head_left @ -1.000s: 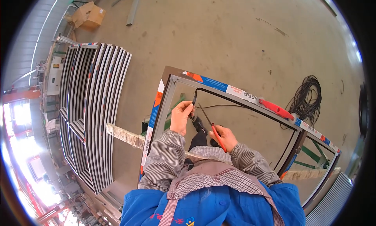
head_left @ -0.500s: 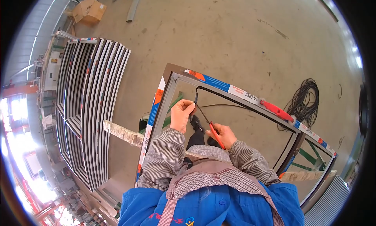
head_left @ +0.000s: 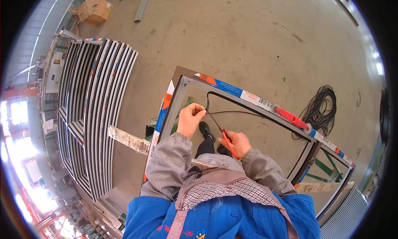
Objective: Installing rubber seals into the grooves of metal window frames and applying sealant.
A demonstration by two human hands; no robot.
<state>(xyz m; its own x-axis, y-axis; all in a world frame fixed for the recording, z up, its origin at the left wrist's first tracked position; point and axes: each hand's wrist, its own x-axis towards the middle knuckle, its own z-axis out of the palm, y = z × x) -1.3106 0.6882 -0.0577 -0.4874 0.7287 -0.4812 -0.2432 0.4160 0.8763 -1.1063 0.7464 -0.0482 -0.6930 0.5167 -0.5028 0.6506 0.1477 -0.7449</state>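
A black rubber strip [head_left: 224, 96] runs along the inner edge of the window frame [head_left: 166, 127], and its end bends down off the upper left corner. My left hand [head_left: 191, 119] pinches that hanging end between thumb and fingers. In my right hand [head_left: 237, 144] are red-handled scissors [head_left: 226, 138], their dark, slim blades reaching up to my left fingertips. Whether the blades touch the strip is too small to tell. Blue, white and orange tape covers the frame's outer faces.
A red handle tool [head_left: 291, 117] lies on the frame's far bar. Beyond it is a coil of black strip [head_left: 321, 108] on the floor. Pale-topped support beams [head_left: 128, 139] hold the frame. Stacked frames [head_left: 97, 114] stand at left, a cardboard box [head_left: 95, 9] behind them.
My left hand has shifted very slightly to the left. The strip end stays pinched and the scissors have hardly moved.
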